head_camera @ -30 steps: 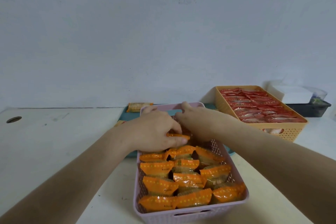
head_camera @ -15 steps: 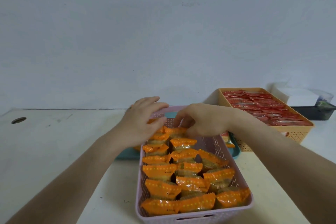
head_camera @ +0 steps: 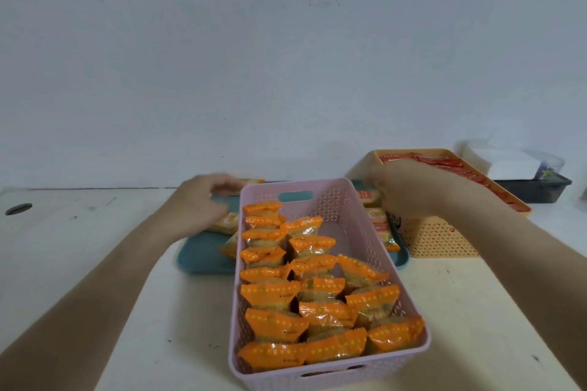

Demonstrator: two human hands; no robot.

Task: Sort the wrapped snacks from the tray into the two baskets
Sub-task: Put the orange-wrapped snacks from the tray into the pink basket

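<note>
We count two baskets: one pink basket [head_camera: 336, 200] and one orange basket [head_camera: 444, 241]. There is one teal tray [head_camera: 203, 254]. In the pink basket we make out seventeen orange-wrapped snacks [head_camera: 270, 292], give or take one where they overlap: eight in the left column, six in the middle, three on the right. We see about six loose snacks [head_camera: 381, 225] on the tray, three on each side of the pink basket. The red-wrapped snacks [head_camera: 451, 163] in the orange basket overlap too much for us to count. Two hands show: one left hand [head_camera: 203, 200] and one right hand [head_camera: 403, 187]. Far right we count one dark bin [head_camera: 533, 189] and one white box [head_camera: 508, 163].
</note>
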